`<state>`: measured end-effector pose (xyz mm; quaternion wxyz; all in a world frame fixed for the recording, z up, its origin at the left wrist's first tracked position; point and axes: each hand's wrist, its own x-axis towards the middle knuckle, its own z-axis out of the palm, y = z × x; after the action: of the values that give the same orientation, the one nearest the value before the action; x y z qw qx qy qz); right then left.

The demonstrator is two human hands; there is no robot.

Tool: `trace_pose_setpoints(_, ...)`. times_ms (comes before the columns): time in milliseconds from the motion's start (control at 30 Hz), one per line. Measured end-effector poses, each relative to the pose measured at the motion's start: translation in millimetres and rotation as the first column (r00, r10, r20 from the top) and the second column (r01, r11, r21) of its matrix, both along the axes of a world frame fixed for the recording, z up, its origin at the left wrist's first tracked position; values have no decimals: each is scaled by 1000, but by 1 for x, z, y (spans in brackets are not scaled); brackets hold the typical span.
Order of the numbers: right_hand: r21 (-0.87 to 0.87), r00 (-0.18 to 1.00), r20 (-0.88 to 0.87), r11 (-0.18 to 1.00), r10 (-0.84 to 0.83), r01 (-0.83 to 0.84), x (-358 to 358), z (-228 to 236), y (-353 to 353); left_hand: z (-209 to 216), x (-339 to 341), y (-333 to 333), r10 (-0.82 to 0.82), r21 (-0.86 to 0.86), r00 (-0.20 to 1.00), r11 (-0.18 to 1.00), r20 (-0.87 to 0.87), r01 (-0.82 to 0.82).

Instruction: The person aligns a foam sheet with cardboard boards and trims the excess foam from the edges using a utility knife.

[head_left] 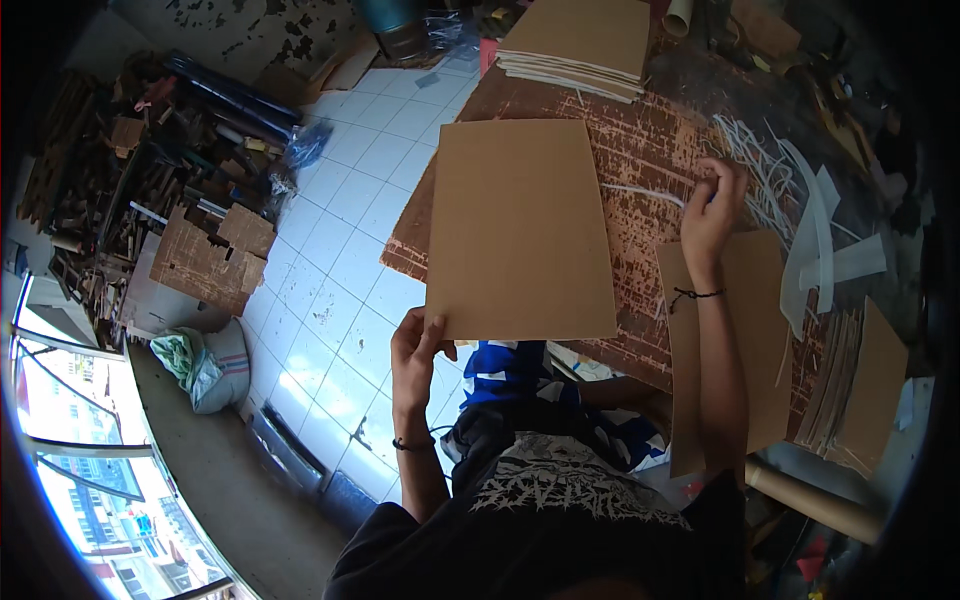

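Note:
A flat brown cardboard sheet (522, 230) is held over the near left part of the worktable. My left hand (415, 350) pinches its lower left corner, thumb on top and fingers underneath. Right of the sheet, my right hand (710, 210) is raised over the table with its fingers curled together. A thin white strip (645, 191) runs from near the sheet's right edge to these fingers, which close on its end. Something small and dark shows between the fingers, too small to name. Under my right forearm lie more brown cardboard pieces (760, 320).
The scratched worktable (640, 240) carries a stack of cardboard sheets (575, 50) at the far side. White strip offcuts (755, 170) lie tangled at right, near a leaning cardboard bundle (850, 390) and a cardboard tube (815, 500). Scrap piles and a sack (215, 365) stand left.

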<state>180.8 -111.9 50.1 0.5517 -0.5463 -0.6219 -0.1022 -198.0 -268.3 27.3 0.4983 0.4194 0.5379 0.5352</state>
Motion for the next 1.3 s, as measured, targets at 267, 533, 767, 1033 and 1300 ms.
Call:
trace_pose_setpoints(267, -471, 902, 36, 803, 430, -364, -46, 60, -28, 36, 20, -3, -43, 277, 999, 960, -4, 42)
trace_pose_setpoints(533, -506, 875, 419, 863, 244, 2, -39, -17, -14, 47, 34, 7, -75, 375, 996, 923, -38, 84)
trace_pose_setpoints(767, -547, 859, 449, 836, 247, 46, -27, -23, 3, 34, 39, 9, -240, 379, 970, 901, 24, 213)
trace_pose_setpoints(1033, -309, 923, 368, 921, -114, 237, 28, 22, 7, 31, 41, 5, -255, 303, 948, 934, 191, 190)
trace_pose_setpoints(1300, -566, 874, -70, 702, 481, -432, -10, 27, -67, -7, 9, -4, -102, -113, 993, 988, 59, 108)
